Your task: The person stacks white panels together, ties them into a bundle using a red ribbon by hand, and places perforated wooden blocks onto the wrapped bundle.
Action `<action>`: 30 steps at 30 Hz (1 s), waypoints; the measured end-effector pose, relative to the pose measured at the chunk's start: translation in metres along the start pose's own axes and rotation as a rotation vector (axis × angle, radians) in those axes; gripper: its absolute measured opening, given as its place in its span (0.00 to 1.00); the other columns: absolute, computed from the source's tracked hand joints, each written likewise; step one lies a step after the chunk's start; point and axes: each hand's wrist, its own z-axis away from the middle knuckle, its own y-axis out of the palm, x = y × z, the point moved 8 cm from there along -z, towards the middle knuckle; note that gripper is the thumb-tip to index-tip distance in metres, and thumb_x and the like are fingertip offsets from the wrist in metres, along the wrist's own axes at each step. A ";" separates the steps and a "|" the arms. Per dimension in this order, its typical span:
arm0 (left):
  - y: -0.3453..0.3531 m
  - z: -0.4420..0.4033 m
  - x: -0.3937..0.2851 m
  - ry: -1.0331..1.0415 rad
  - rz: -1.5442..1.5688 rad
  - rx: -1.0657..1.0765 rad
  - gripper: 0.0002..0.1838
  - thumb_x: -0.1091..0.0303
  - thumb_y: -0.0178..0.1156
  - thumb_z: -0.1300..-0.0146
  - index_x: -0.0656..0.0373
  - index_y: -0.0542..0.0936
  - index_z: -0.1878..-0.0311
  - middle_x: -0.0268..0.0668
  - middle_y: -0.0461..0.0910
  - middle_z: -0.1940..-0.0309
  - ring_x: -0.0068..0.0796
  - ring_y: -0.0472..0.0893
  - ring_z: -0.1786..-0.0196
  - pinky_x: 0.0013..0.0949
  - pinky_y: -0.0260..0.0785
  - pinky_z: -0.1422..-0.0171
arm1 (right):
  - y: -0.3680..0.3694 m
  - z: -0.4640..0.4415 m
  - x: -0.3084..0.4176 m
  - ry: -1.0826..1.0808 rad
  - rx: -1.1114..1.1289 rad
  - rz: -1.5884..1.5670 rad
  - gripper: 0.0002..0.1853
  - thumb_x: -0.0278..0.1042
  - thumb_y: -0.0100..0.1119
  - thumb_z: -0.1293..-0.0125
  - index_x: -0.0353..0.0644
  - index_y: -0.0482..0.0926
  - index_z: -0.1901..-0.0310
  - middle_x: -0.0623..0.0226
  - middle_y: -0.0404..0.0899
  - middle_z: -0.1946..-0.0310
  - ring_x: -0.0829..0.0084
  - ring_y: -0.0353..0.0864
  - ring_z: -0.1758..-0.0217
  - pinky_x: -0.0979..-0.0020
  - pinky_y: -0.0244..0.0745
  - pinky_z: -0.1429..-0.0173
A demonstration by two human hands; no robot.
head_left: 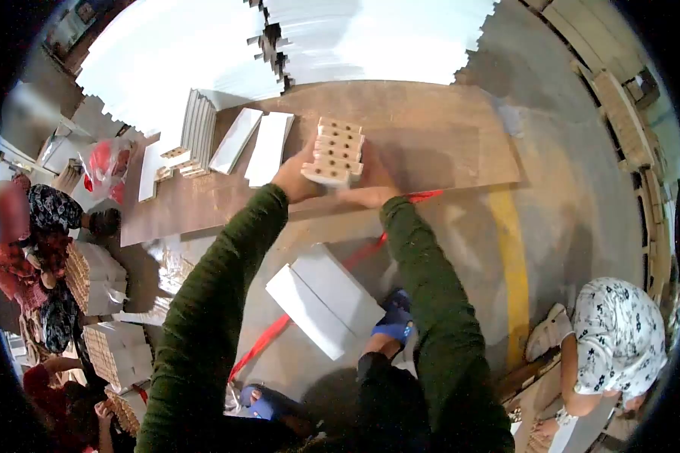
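Note:
Between both hands, over the near edge of the brown tabletop (415, 143), is a short stack of white boards (336, 151). Their pale wooden ends face up and carry rows of dark drilled holes. My left hand (298, 181) grips the stack's left side. On its right side is my right hand (374, 183), with fingers partly hidden behind the boards. Two loose white boards, one leaning left (236, 141) and one closer to me (269, 148), lie left of my hands. Farther left stands a row of similar boards (196, 134).
Large white stacks (378, 38) stand behind the table. On the floor near my feet lie white boards (325, 300) across a red strap (268, 337). A person in a patterned shirt (619, 332) crouches right; other people and board bundles (98, 279) are at left.

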 end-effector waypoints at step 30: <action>-0.121 0.100 -0.091 -1.060 1.621 -0.478 0.34 0.59 0.58 0.49 0.68 0.61 0.42 0.47 0.72 0.52 0.39 0.75 0.51 0.35 0.70 0.48 | 0.025 0.051 0.169 -0.048 0.634 -0.719 0.48 0.71 0.41 0.42 0.40 0.46 0.32 0.68 0.65 0.46 0.76 0.65 0.55 0.76 0.64 0.50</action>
